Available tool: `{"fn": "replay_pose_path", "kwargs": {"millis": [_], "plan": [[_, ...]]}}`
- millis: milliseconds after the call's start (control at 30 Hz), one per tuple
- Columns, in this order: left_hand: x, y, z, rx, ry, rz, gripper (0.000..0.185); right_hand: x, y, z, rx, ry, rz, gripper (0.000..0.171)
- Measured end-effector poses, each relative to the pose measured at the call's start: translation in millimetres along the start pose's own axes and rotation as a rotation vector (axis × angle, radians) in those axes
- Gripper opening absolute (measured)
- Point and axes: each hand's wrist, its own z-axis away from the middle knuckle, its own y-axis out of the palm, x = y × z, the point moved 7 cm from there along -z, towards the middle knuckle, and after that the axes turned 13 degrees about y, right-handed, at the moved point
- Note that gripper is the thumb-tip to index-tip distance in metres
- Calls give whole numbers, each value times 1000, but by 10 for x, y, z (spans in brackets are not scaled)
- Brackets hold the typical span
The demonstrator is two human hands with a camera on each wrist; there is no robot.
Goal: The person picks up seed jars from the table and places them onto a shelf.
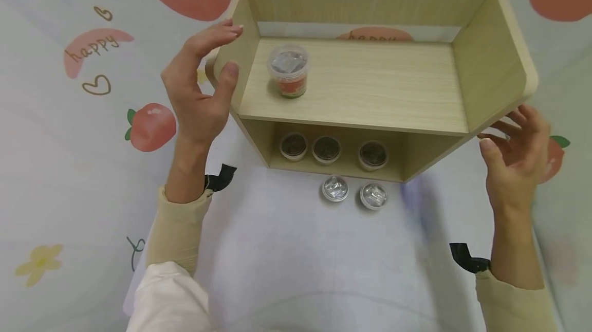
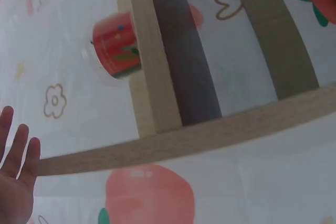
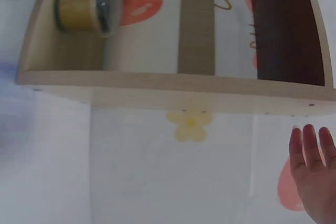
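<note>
A light wooden two-tier shelf [image 1: 361, 85] stands between the hands. The left hand [image 1: 201, 83] is at its left side panel, thumb apart from the fingers; in the left wrist view the fingertips [image 2: 32, 148] lie close to the panel's end, and I cannot tell whether they touch. Beside the right panel is the right hand [image 1: 518, 157], its fingers loosely bent and holding nothing; straight fingers [image 3: 311, 148] show just off the panel in the right wrist view. One lidded plastic tub with a red label [image 1: 292, 85] sits at the left of the upper board.
Three dark-topped tubs [image 1: 327, 149] stand in the lower compartment. Two silver-topped tubs [image 1: 335, 188] are on the white surface in front of the shelf. A white cloth [image 1: 97, 131] printed with fruit, hearts and flowers spreads around and behind it.
</note>
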Motion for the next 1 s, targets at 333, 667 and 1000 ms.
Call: {"fn": "replay_pose_path", "kwargs": {"millis": [333, 667, 1000], "plan": [[267, -34, 111, 47, -188, 102, 47, -289, -212, 220, 51, 53, 30, 54], [454, -30, 240, 42, -303, 138, 34, -653, -328, 600, 81, 153, 262, 50], [512, -21, 300, -40, -336, 167, 35, -791, -244, 866, 132, 230, 395, 48]]}}
